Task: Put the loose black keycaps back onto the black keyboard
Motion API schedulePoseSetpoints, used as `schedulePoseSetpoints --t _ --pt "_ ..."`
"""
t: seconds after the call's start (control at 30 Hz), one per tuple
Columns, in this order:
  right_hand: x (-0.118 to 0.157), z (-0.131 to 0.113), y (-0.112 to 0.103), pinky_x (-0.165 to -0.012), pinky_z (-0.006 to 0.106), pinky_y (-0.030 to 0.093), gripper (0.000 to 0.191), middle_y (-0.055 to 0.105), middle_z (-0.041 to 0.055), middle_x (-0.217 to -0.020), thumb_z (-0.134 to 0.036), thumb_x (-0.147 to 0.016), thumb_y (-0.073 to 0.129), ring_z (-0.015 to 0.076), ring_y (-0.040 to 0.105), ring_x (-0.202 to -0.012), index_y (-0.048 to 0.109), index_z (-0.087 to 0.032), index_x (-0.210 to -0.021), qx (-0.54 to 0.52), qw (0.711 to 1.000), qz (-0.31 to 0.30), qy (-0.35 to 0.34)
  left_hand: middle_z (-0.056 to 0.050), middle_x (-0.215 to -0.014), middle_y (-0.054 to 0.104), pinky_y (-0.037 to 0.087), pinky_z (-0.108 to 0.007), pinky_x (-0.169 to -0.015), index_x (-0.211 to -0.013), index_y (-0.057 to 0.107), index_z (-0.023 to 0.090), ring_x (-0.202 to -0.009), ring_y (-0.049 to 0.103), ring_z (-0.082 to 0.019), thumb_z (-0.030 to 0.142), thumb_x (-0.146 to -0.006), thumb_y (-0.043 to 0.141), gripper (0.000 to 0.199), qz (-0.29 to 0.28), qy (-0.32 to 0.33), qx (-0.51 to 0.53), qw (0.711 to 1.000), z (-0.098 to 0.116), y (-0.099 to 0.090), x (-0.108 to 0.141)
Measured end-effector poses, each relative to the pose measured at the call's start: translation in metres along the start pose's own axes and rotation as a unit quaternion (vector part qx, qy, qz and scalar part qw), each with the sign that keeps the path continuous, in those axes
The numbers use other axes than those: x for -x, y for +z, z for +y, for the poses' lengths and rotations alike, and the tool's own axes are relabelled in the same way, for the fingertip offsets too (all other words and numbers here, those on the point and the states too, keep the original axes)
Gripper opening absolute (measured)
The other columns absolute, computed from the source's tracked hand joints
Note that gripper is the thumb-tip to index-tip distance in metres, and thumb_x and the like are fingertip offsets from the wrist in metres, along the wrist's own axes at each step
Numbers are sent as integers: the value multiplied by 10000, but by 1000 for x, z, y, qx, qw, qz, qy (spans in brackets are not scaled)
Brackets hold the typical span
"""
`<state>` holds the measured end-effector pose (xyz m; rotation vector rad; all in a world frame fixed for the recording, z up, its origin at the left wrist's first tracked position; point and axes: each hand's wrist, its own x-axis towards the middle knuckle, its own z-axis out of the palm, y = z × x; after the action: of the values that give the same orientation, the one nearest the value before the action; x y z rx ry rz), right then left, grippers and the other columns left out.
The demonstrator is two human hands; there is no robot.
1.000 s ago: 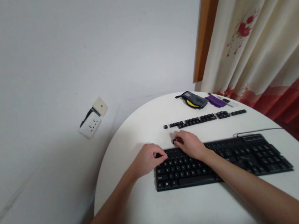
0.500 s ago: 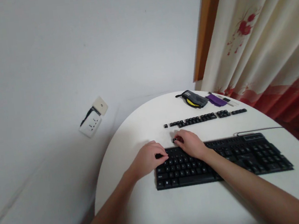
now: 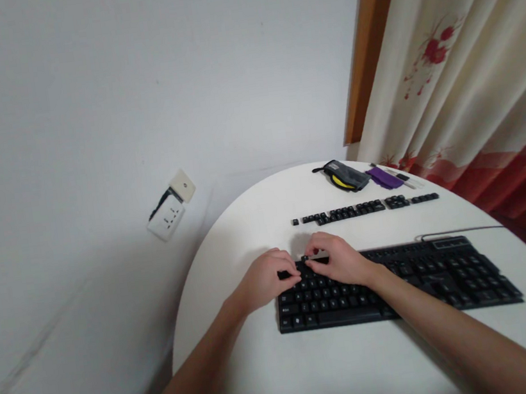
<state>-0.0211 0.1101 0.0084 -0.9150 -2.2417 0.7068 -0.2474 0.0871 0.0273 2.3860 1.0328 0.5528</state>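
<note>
A black keyboard [image 3: 346, 316] lies on the white round table, its upper left part bare of some keycaps. My right hand [image 3: 341, 259] is closed in a pinch over the keyboard's back edge, holding a small black keycap [image 3: 305, 258] between thumb and fingertips. Beside it, my left hand [image 3: 265, 279] reaches over the keyboard's upper left corner. Its thumb and fingertips are pressed together; whatever they hold, if anything, is hidden. Behind the hands, loose keycaps [image 3: 349, 212] lie lined up in a row, with a single keycap [image 3: 295, 222] at its left end.
A grey and yellow pouch [image 3: 345, 175], a purple cloth-like piece [image 3: 385, 177] and some thin tools [image 3: 404, 177] lie at the table's back. The keyboard cable [image 3: 461, 231] runs off right. A wall with a socket [image 3: 167, 217] stands left, a curtain [image 3: 452, 88] right.
My right hand has brought the keycap nearer, from the bare table behind the keyboard to its back edge, closer to my left hand. The left hand stays almost where it was.
</note>
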Motion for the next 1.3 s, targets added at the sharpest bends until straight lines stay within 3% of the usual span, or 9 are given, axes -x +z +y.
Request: schedulePoseSetpoints --t 0.23,0.67,0.87,1.0,1.1,1.17,1.3 --pt "3 -10 0 -773 318 416 103 614 14 -788 -155 -753 660 196 536 -828 574 -209 -767 33 996 -67 -46 -19 -846 719 450 -295 -828 -770 736 209 -796 629 -152 278 -857 693 120 -1 -9 21 1000 0 0 0" --pt "2 -7 5 -763 311 400 131 599 0 -764 -142 -735 676 183 512 -794 569 -206 -776 32 995 -83 -46 -24 -848 718 458 -284 -807 -775 745 205 -795 628 -151 280 -857 687 125 -3 -14 37 999 -2 -1 0" --pt "1 -4 4 -784 316 408 103 607 7 -774 -174 -886 566 181 525 -815 579 -207 -789 3 995 -85 -49 -24 -852 705 451 -286 -823 -792 721 200 -809 620 -153 289 -894 636 160 -2 -16 36 999 2 1 -1" --pt "2 -4 4 -778 314 417 85 599 11 -785 -178 -875 590 188 529 -835 582 -210 -797 1 996 -81 -34 -4 -786 663 443 -284 -763 -815 676 198 -752 584 -151 260 -901 608 127 27 -54 14 998 4 9 -2" --pt "2 -6 3 -820 327 425 31 611 32 -881 -179 -866 590 199 536 -902 583 -207 -855 18 997 -69 -34 -23 -931 664 438 -325 -859 -909 654 210 -920 580 -193 243 -872 634 54 47 -47 -6 998 4 12 -2" --pt "2 -7 2 -853 340 426 57 619 50 -953 -197 -863 595 210 538 -952 586 -204 -919 32 997 -65 -33 -40 -1053 643 413 -366 -945 -1005 642 221 -1050 545 -220 242 -875 626 133 52 -48 -31 997 2 13 0" --pt "3 -8 3 -850 342 427 140 637 63 -984 -248 -879 581 215 557 -948 589 -199 -1010 59 995 -73 -15 -57 -1067 618 410 -380 -965 -1077 639 218 -1051 536 -231 265 -900 585 191 33 -68 -68 995 -4 15 1"
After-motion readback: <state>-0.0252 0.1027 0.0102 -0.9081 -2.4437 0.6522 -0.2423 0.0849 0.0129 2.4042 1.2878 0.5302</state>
